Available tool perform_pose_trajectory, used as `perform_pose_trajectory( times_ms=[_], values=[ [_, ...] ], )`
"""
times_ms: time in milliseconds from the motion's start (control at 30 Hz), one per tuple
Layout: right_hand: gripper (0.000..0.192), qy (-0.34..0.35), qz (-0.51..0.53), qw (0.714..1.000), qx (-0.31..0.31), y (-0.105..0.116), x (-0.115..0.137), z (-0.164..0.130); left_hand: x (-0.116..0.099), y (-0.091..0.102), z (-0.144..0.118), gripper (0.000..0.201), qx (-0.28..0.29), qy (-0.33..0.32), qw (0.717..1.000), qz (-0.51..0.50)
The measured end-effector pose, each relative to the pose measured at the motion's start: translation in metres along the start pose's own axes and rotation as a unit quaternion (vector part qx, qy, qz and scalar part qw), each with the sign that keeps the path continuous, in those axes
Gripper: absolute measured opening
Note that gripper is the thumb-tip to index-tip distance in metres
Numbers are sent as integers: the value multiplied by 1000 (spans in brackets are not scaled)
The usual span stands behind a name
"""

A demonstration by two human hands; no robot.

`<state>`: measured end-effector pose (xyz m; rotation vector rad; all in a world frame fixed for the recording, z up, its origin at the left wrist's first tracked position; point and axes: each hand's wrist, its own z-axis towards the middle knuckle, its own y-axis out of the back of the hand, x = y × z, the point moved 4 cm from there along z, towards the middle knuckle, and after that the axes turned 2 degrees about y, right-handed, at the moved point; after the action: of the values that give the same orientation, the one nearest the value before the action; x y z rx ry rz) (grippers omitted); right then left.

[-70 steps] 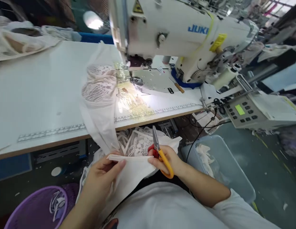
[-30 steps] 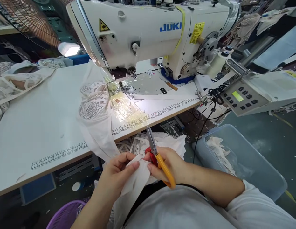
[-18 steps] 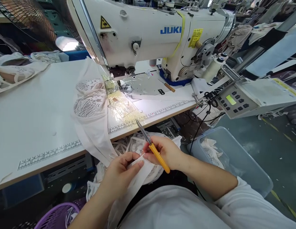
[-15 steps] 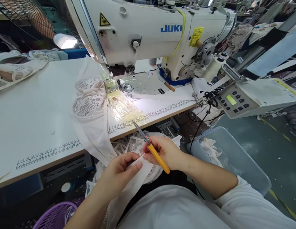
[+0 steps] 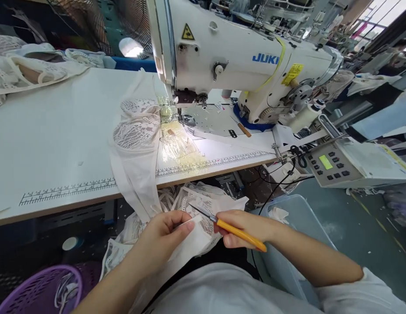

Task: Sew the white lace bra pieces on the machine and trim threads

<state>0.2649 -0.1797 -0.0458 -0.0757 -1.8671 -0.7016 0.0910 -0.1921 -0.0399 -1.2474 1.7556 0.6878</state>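
My left hand (image 5: 168, 233) pinches the edge of a white fabric band (image 5: 189, 242), part of a white lace bra that drapes over my lap. In my right hand (image 5: 243, 226) is a pair of thread snips with a yellow handle (image 5: 242, 235); the slim metal blades point left, just above the lace and close to the band's edge. Another stretch of the white lace garment (image 5: 135, 139) lies on the table (image 5: 68, 126) and hangs over its front edge, left of the needle. More white lace pieces (image 5: 186, 198) are bunched below the table edge.
A white sewing machine (image 5: 229, 56) stands across the table, with an awl (image 5: 243, 128) and a small black blade (image 5: 233, 134) near its base. At right are a control panel (image 5: 330, 165) and a clear plastic bin (image 5: 297, 209). A purple basket (image 5: 42, 288) sits low at left.
My right hand has moved right, away from my left fingers, and the snips have turned flatter, their tips now over the lace. My left hand keeps its pinch. The view has shifted.
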Motion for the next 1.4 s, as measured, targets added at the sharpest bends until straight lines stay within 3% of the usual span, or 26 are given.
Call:
perform_pose_trajectory(
  times_ms=[133, 367, 733, 933, 1200, 1400],
  values=[
    [43, -25, -72, 996, 41, -6, -4, -10, -1, 0, 1, 29, -18, 7, 1000, -17],
    [43, -96, -177, 979, 23, -6, 4, -10, 4, 4, 1, 27, -45, 6, 999, -4],
    [43, -157, -147, 976, -12, -6, 9, -11, 4, 5, 1, 27, -31, 5, 999, -32],
    [44, -154, -89, 984, -26, -12, 3, -10, 4, 5, 2, 26, -22, -5, 999, -33],
    [44, -127, -44, 988, -78, -21, -16, -10, -1, 5, 1, 28, -32, 6, 999, -23],
    [45, -143, -19, 979, -145, -7, -18, -16, -3, 8, 2, 23, -37, -25, 999, 7]
  ],
)
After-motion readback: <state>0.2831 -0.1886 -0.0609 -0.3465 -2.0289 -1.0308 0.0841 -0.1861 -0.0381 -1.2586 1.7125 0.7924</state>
